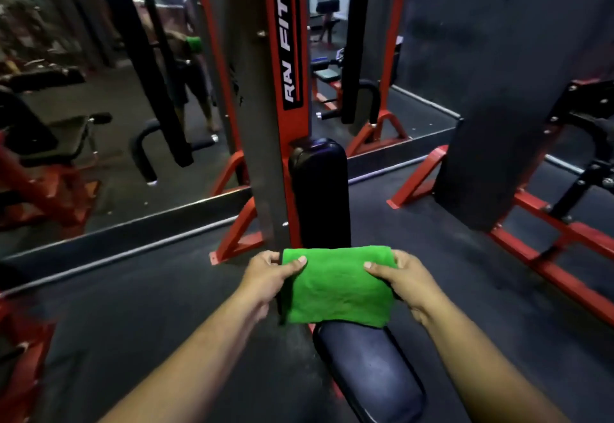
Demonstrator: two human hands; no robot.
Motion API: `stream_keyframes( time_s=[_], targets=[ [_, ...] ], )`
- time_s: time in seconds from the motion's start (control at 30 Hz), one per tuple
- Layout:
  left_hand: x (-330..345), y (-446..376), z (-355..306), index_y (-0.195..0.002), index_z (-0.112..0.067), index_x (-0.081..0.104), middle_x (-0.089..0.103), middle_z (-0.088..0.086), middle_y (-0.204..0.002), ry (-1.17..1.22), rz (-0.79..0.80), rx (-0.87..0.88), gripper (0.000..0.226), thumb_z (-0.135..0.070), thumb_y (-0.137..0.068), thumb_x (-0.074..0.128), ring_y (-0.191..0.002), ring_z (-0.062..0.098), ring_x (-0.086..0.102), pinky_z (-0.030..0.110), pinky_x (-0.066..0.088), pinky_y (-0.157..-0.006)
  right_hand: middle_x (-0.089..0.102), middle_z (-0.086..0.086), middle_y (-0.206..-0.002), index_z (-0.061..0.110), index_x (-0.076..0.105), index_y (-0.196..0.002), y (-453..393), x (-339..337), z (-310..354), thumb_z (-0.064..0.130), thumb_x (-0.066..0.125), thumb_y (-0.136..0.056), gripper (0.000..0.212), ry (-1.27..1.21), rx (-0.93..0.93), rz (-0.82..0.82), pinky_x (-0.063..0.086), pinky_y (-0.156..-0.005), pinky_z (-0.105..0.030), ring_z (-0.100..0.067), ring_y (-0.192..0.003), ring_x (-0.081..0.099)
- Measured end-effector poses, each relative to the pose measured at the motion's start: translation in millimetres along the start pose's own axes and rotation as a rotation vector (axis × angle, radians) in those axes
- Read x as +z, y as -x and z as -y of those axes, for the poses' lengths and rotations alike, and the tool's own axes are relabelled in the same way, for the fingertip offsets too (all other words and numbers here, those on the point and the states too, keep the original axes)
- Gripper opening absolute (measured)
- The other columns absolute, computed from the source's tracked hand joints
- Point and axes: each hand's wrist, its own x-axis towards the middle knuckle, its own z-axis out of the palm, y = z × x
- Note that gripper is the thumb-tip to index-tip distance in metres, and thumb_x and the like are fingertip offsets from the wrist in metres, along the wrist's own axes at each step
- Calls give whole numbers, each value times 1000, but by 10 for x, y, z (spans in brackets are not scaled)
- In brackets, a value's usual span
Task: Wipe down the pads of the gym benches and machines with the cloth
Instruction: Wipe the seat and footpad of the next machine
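A folded green cloth is stretched between my two hands in the lower middle of the view. My left hand pinches its left edge with the thumb on top. My right hand pinches its right edge the same way. The cloth hangs in front of the lower end of an upright black back pad on a red machine post. Just below the cloth lies the machine's black seat pad; the cloth's bottom edge covers the seat's far end.
A wall mirror fills the left and back, reflecting a person with the green cloth and other machines. Red frame rails and a tall dark panel stand to the right. Dark rubber floor surrounds the seat.
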Motion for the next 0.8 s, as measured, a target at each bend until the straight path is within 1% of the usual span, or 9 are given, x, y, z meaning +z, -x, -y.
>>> stream_keyframes(
  time_s=[0.07,0.13,0.17,0.27,0.37,0.5,0.63,0.7,0.8],
  targets=[
    [-164,-175,-23,-132,-7,48,75,13,-99,-91,47,80,79,-12,-68,93,-86,14,76,34,62,-80,75,-17,-107,5,55,-121,-35,202,-66,2,81,-83,46,-22,-79,-227,62,-82,-38,-31,-99,74],
    [-295,-328,-100,-146,-31,27,69,-2,-107,-213,193,186,103,3,-71,88,-86,-7,70,16,56,-76,73,-8,-112,16,47,-129,-35,348,-129,-3,80,-81,62,-97,-136,-234,60,-79,-28,-18,-98,73],
    [-364,-424,-121,-153,-34,24,65,-8,-121,-333,247,250,112,0,-69,90,-100,-9,66,14,52,-85,70,-1,-115,20,47,-133,-23,385,-135,-3,82,-79,68,-22,-175,-194,58,-83,-25,-13,-99,71],
    [-589,-766,-271,-133,-42,61,64,-19,-128,-951,220,508,72,-49,-66,84,-125,8,58,29,48,-102,66,11,-111,13,62,-127,-91,490,-125,-4,87,-72,63,417,-248,-190,51,-85,-14,-9,-96,65],
    [-634,-975,-511,-106,-42,71,53,-14,-104,-1388,95,719,42,-70,-76,66,-110,16,49,39,45,-88,71,11,-90,23,73,-95,-256,604,-62,9,90,-73,31,539,-315,-419,57,-80,-36,-15,-83,67],
    [-543,-1353,-861,-102,-34,71,50,-12,-105,-1330,114,894,52,-76,-84,47,-109,18,47,42,40,-87,59,4,-81,21,70,-86,-712,687,133,31,88,-76,23,514,-400,-811,51,-76,-45,-20,-80,58],
    [-296,-1824,-1192,-96,-26,68,59,-7,-107,-1101,104,855,57,-74,-86,38,-110,24,52,42,38,-83,58,-5,-128,24,61,-125,-1311,974,579,46,73,-83,49,472,-472,-1157,40,-103,-53,-32,-123,50],
    [-211,-2082,-1319,-104,-26,67,58,-3,-117,-1076,86,848,47,-66,-92,47,-116,26,50,45,39,-88,34,-8,-159,26,40,-151,-1663,1224,808,53,65,-88,73,433,-451,-1140,22,-115,-61,-32,-147,28],
    [-187,-2458,-1504,-118,-29,62,55,-4,-127,-969,99,827,54,-67,-88,39,-123,23,48,49,40,-101,-3,-6,-171,28,6,-163,-2259,1763,836,70,37,-91,90,460,-347,-808,4,-120,-66,-30,-157,-5]
  ],
)
